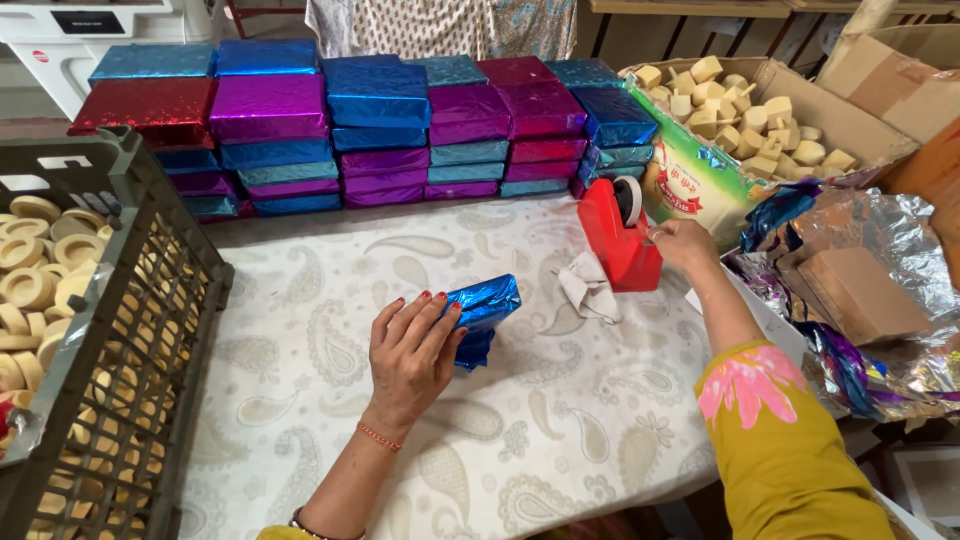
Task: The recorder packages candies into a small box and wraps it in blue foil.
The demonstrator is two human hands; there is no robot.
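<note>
My left hand (412, 352) presses down on a small block wrapped in shiny blue foil (484, 305), holding it on the paisley tablecloth (330, 300). The block's near end is hidden under my fingers. My right hand (683, 243) reaches to the red tape dispenser (618, 238) and pinches at its front end, where the tape comes off the roll. The strip itself is too thin to make out.
Stacks of blue, purple and red foil-wrapped blocks (380, 125) line the back. A dark crate of pale rings (110, 340) stands left. A cardboard box of pale cubes (745, 110) and loose foil sheets with a brown block (860, 290) lie right. A white cloth (588, 287) lies by the dispenser.
</note>
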